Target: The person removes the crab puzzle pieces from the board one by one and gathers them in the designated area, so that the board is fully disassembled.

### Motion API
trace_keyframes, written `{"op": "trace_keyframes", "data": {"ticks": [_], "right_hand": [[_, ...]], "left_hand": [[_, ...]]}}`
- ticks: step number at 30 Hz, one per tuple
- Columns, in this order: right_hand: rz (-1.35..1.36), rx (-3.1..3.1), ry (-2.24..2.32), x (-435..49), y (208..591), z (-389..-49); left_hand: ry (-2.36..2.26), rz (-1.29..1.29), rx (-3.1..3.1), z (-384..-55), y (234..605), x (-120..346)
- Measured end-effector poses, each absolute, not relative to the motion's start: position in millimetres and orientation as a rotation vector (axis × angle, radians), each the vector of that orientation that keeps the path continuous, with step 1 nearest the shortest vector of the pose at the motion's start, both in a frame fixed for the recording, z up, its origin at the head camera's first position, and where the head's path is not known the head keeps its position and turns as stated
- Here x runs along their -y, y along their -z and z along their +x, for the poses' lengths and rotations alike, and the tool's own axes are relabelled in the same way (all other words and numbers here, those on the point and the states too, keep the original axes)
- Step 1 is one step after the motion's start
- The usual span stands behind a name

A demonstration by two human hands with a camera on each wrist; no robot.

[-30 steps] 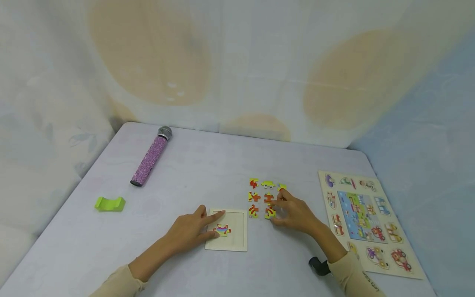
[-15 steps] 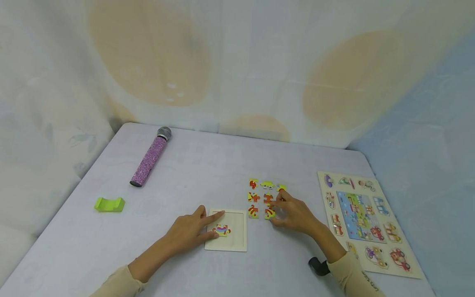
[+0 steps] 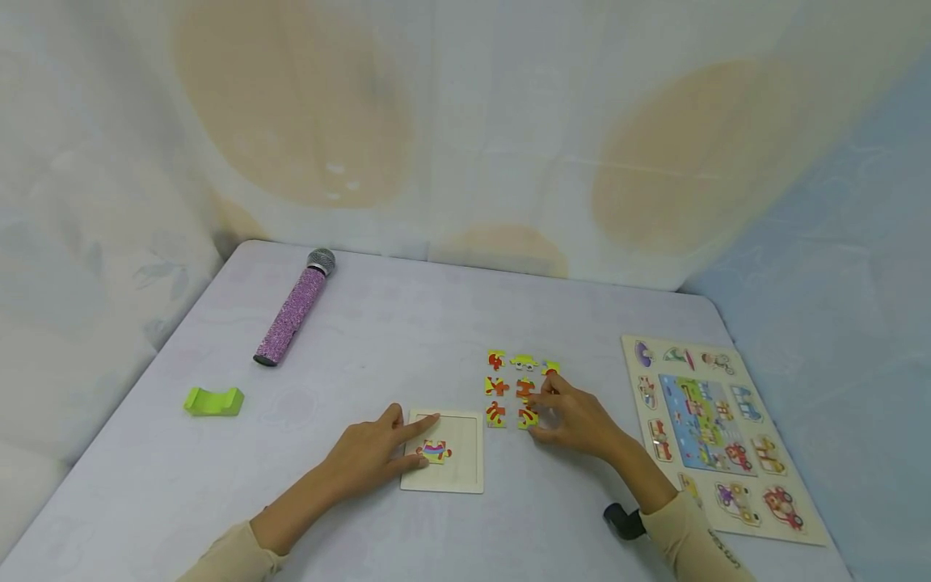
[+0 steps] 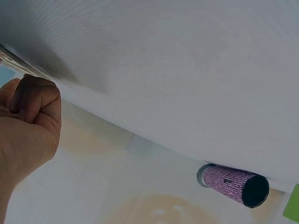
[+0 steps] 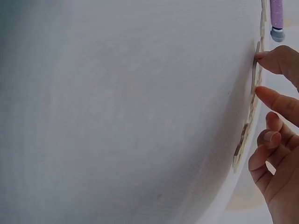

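My left hand point(image 3: 367, 454) reaches over a small square wooden puzzle tray point(image 3: 469, 477). Its index finger and thumb are extended onto the tray, the thumb at the edge of a rainbow-patterned puzzle piece point(image 3: 436, 451); the other fingers curl under, as the left wrist view shows. My right hand point(image 3: 578, 419) is at the loose pieces right of the tray. Thumb and index finger pinch a red-and-yellow puzzle piece point(image 3: 527, 418) at two edges, low against the table. Beside it lie an orange piece point(image 3: 525, 388) and a red-and-yellow piece point(image 3: 496, 415). My hand partly covers the right column.
A purple glittery microphone point(image 3: 292, 314) lies at the back left, with a lime-green block point(image 3: 214, 402) in front of it. At the right is a large wooden picture board point(image 3: 633, 356). A black curved object point(image 3: 623, 522) sits near my right sleeve.
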State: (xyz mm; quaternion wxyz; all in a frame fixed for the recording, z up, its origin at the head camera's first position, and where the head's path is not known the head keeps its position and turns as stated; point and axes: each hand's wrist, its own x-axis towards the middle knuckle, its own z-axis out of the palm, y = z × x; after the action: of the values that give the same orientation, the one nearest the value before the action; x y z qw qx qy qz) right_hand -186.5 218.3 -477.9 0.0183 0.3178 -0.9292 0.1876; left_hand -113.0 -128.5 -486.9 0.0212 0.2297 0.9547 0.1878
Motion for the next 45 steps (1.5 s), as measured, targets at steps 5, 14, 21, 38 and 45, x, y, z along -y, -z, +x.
{"op": "trace_keyframes", "data": {"ticks": [5,14,21,38,45], "right_hand": [[0.981,2.894,-0.579,-217.9,477.6,-186.2],[1.023,2.865,-0.719,-197.8,468.3,-177.7],[1.230,2.830,-0.685,-161.1,465.8,-168.3],[1.429,2.842,-0.583,-111.1,470.2,-156.7],[1.431,2.797,-0.592,-105.7,471.1,-154.9]], "left_hand": [[-0.579,0.723,-2.966,-112.7,486.6,128.6],[-0.544,0.720,-2.981,-113.7,486.4,131.4],[-0.501,0.622,-2.937,-115.4,483.8,133.2],[-0.478,0.708,-2.938,-112.1,486.1,140.6],[-0.471,0.719,-2.940,-112.4,487.1,140.9]]}}
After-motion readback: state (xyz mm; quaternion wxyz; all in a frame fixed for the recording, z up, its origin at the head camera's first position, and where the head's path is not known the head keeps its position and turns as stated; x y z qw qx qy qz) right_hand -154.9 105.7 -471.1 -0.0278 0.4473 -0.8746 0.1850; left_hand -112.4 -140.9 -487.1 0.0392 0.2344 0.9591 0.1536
